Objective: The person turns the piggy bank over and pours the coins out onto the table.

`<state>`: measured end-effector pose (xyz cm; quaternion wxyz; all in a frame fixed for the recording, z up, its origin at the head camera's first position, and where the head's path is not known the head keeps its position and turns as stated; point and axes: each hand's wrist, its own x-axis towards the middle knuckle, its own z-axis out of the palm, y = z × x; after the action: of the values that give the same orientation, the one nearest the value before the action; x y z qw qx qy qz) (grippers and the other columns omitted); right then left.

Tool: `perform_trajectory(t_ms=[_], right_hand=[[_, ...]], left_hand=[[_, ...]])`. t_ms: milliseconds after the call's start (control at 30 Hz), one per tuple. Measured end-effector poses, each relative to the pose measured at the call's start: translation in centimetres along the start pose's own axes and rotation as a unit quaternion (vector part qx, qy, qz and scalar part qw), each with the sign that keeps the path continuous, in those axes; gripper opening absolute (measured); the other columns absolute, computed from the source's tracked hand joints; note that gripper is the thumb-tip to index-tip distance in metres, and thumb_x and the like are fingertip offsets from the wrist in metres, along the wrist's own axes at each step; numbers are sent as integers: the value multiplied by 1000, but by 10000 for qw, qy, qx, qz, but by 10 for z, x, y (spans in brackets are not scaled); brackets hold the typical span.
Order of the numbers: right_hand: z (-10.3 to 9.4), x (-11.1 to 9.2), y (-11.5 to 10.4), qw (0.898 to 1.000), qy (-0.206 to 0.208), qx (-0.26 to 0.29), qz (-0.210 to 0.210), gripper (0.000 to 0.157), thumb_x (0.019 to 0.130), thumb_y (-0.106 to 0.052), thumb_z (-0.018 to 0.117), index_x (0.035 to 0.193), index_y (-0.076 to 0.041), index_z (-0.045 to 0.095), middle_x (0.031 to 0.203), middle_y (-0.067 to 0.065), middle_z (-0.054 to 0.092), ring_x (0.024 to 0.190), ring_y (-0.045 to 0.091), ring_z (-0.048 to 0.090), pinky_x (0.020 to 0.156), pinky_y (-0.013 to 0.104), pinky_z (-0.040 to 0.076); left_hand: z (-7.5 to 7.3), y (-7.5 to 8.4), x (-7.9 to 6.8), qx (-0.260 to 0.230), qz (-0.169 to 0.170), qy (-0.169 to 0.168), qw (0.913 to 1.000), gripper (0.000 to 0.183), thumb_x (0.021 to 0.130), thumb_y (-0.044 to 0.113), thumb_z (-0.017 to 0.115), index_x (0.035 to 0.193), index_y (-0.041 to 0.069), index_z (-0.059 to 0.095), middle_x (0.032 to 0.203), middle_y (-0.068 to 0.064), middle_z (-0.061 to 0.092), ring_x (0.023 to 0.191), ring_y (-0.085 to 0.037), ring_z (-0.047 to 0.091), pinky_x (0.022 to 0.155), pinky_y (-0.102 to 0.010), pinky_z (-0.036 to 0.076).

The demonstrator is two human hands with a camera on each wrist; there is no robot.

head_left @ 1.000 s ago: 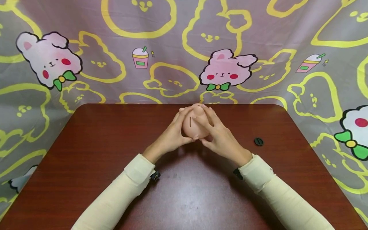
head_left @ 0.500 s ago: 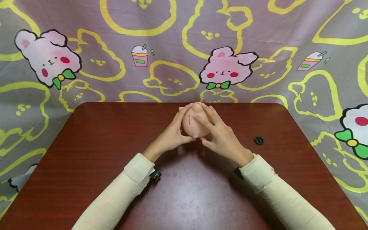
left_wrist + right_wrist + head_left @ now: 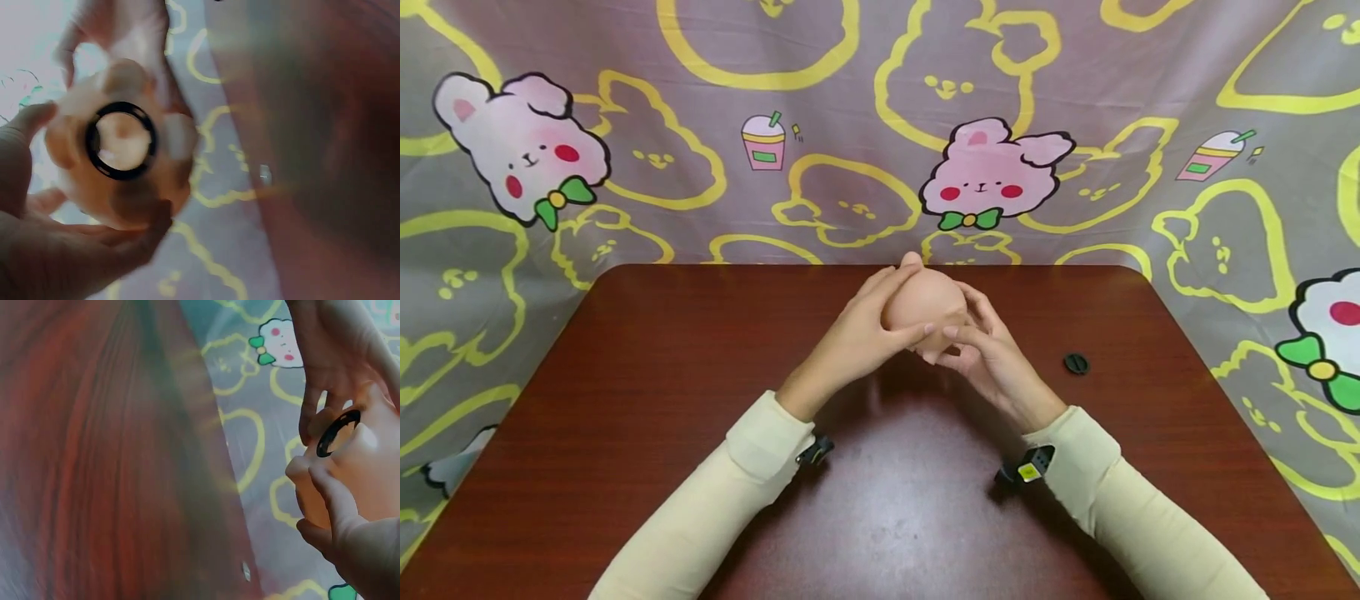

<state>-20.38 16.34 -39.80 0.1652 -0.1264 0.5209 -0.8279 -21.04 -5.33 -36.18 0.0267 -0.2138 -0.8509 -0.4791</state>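
Observation:
A pinkish piggy bank (image 3: 925, 296) is held up between both hands near the table's far edge. My left hand (image 3: 857, 337) grips its left side, thumb across the near face. My right hand (image 3: 1000, 358) holds the right side with curled fingers and thumb. On the underside, between stubby feet, a black ring (image 3: 92, 142) surrounds an open round hole, seen in the left wrist view. The right wrist view shows the same ring (image 3: 323, 449) edge-on. The coin slot is out of sight. A round black plug (image 3: 1077, 363) lies on the table to the right.
The dark red-brown wooden table (image 3: 662, 375) has rounded far corners. A grey-pink curtain (image 3: 842, 108) with yellow outlines and rabbit faces hangs behind it and along both sides. A small dark device (image 3: 1030, 471) is strapped at the right wrist.
Both hands have turned the piggy bank, so its slotted top no longer faces the head camera. The right hand has rolled palm-inward and shifted its grip; the black plug stays put.

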Motion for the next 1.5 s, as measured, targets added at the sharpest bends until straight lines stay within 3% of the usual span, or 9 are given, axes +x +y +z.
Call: perform_trajectory(t_ms=[167, 400, 667, 767, 1000, 1100, 1333, 1433, 1500], right_hand=[[-1, 0, 4, 9964, -71, 818, 231, 56, 106, -6, 48, 155, -27, 33, 156, 4, 36, 117, 19, 67, 98, 40, 59], [-2, 0, 5, 9978, -41, 639, 142, 55, 105, -5, 49, 153, -26, 35, 151, 3, 40, 113, 18, 67, 95, 41, 60], [-1, -3, -4, 9915, 282, -1219, -353, 70, 101, -1, 59, 161, -27, 34, 157, 5, 40, 126, 24, 59, 87, 32, 61], [2, -5, -7, 9563, 312, -2783, -837, 82, 94, 1, 71, 162, -28, 35, 164, 1, 37, 137, 23, 50, 92, 25, 57], [13, -6, -6, 7797, -17, -5754, -2469, 84, 82, 1, 82, 156, -18, 46, 172, 11, 25, 153, 35, 35, 96, 46, 57], [17, -7, -4, 7299, -84, -6293, -2668, 85, 81, -1, 83, 156, -18, 46, 172, 13, 24, 158, 42, 25, 82, 42, 62], [18, -8, 0, 6863, -71, -6722, -2775, 87, 79, -2, 85, 155, -21, 47, 173, 11, 23, 159, 46, 21, 66, 45, 63], [16, -7, 0, 7050, -56, -6502, -2830, 85, 78, 0, 84, 154, -19, 49, 172, 13, 25, 159, 46, 23, 67, 41, 62], [14, -5, -1, 7361, -9, -6176, -2770, 85, 78, 3, 84, 153, -17, 50, 171, 14, 26, 157, 43, 28, 74, 38, 60]], left_hand=[[-1, 14, 2, 490, -382, -191, 9979, 78, 94, 43, 77, 161, 28, 41, 160, -5, 44, 130, -29, 56, 102, -52, 55], [-1, 11, 1, 346, -335, -195, 9986, 78, 94, 41, 79, 161, 25, 42, 160, -4, 44, 136, -27, 53, 108, -51, 51], [-1, -1, -1, -204, -107, -378, 9990, 87, 89, 27, 86, 162, 28, 38, 165, 5, 41, 131, -24, 55, 103, -45, 55], [0, -7, -2, -195, 197, -513, 9983, 96, 85, 18, 88, 164, 26, 34, 166, 0, 38, 137, -25, 51, 110, -46, 50], [7, -24, -5, 36, 484, -568, 9972, 114, 82, 7, 88, 169, 21, 15, 168, -15, 30, 149, -32, 41, 119, -50, 43], [9, -28, -8, -21, 362, -549, 9978, 118, 81, 4, 88, 169, 22, 12, 168, -17, 29, 148, -33, 43, 117, -51, 44], [12, -34, -9, -179, 398, -479, 9979, 119, 81, 2, 87, 169, 22, 10, 169, -16, 28, 151, -32, 39, 119, -51, 42], [12, -35, -9, -170, 517, -426, 9976, 117, 82, 3, 87, 169, 22, 11, 169, -15, 28, 151, -32, 39, 120, -51, 41], [12, -35, -9, -152, 634, -386, 9971, 115, 83, 6, 88, 169, 23, 13, 170, -13, 28, 151, -30, 38, 120, -50, 41]])
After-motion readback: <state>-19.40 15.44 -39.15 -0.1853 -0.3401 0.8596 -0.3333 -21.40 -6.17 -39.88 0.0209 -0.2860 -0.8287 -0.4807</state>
